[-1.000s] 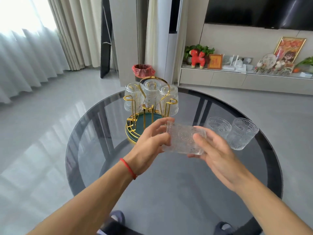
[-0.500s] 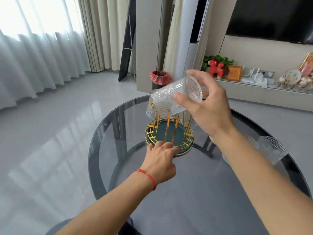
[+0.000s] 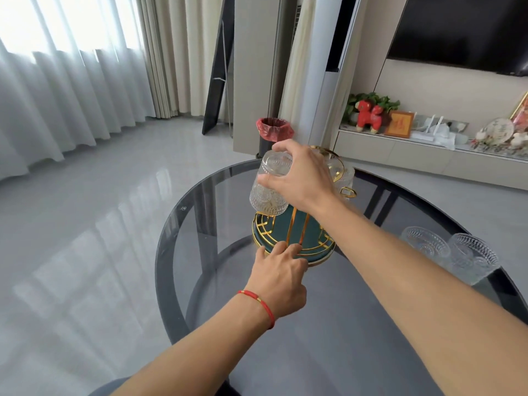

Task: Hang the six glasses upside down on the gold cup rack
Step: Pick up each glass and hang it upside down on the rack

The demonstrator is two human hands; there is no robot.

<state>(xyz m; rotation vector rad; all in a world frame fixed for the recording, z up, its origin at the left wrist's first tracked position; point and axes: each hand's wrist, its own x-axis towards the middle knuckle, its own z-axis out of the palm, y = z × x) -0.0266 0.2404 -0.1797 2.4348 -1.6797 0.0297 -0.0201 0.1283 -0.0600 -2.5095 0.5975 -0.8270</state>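
My right hand [image 3: 300, 178] grips a clear patterned glass [image 3: 268, 190] by its base, mouth down, at the front left of the gold cup rack [image 3: 294, 238]; whether a hook is inside it is hidden. My left hand [image 3: 278, 275] rests with its fingertips on the near rim of the rack's green round base. Hung glasses [image 3: 344, 174] show partly behind my right hand. Two more glasses [image 3: 425, 247] [image 3: 473, 258] stand on the table at the right.
The round dark glass table [image 3: 314, 324] carries everything; its edge curves close on the left and the right. A red-lined waste bin [image 3: 274, 131] stands on the floor beyond the table. A low shelf with ornaments [image 3: 428, 138] runs along the far right wall.
My right hand has turned the glass fully mouth down and lowered it to the rack's front left. My left hand stays on the rack's base rim.
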